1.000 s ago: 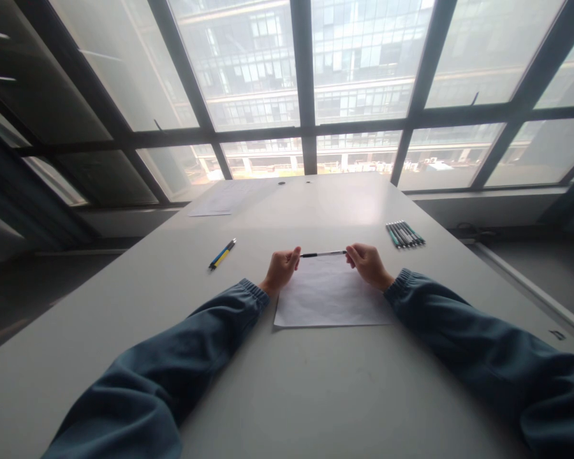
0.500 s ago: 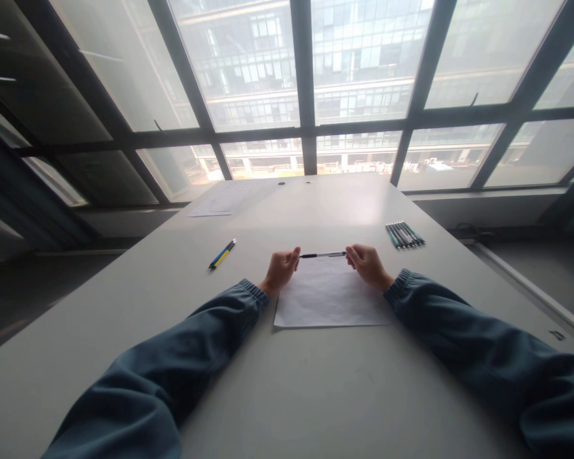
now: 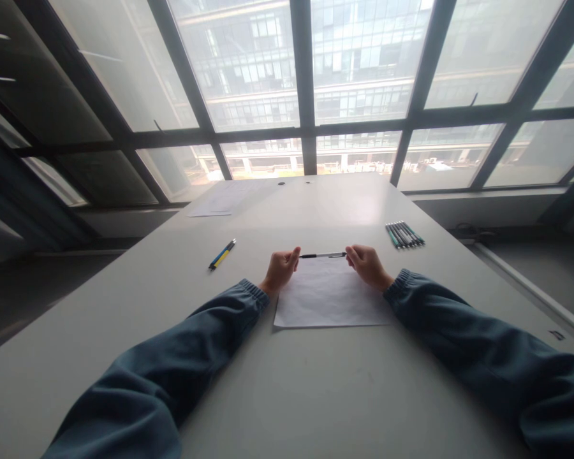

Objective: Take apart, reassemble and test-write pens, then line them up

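Note:
A pen with a dark section at its left and a light barrel is stretched level between my two hands. My left hand pinches its dark end, and my right hand pinches the opposite end. Beneath the pen and between my hands lies a white sheet of paper; its upper corners are partly hidden by the hands.
On the white table, a blue and a yellow pen lie at the left. Several pens lie in a row at the right. More paper is at the far left, near the windows.

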The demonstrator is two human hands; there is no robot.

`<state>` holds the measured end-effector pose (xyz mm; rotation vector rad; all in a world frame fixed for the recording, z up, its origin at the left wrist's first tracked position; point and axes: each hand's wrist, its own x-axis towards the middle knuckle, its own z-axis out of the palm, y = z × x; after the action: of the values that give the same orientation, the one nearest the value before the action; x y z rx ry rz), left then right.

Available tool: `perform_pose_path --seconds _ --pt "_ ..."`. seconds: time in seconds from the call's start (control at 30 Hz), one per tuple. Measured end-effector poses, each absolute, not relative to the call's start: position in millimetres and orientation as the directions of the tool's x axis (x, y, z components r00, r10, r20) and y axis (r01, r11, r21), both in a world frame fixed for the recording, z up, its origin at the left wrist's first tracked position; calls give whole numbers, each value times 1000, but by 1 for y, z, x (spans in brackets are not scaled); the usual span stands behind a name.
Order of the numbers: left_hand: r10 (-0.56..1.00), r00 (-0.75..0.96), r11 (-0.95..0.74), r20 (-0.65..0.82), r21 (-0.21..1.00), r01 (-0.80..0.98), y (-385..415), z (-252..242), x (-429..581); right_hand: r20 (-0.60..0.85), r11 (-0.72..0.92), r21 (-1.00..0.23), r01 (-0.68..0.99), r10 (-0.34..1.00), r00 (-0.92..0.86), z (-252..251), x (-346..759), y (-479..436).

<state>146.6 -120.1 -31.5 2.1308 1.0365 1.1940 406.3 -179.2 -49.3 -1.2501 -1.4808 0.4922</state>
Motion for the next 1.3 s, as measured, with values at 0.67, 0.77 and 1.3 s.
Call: perform_pose_path --seconds 0.67,0.77,1.3 --pt "822 325 -564 468 747 351 -116 -36 146 475 377 -807 454 872 121 -47 406 -180" --pt "825 323 -559 463 752 350 -116 -36 146 468 371 -810 455 875 120 -48 407 -180" --pt "814 332 -573 477 755 319 -117 -36 146 469 370 -805 464 876 115 -47 406 -181"
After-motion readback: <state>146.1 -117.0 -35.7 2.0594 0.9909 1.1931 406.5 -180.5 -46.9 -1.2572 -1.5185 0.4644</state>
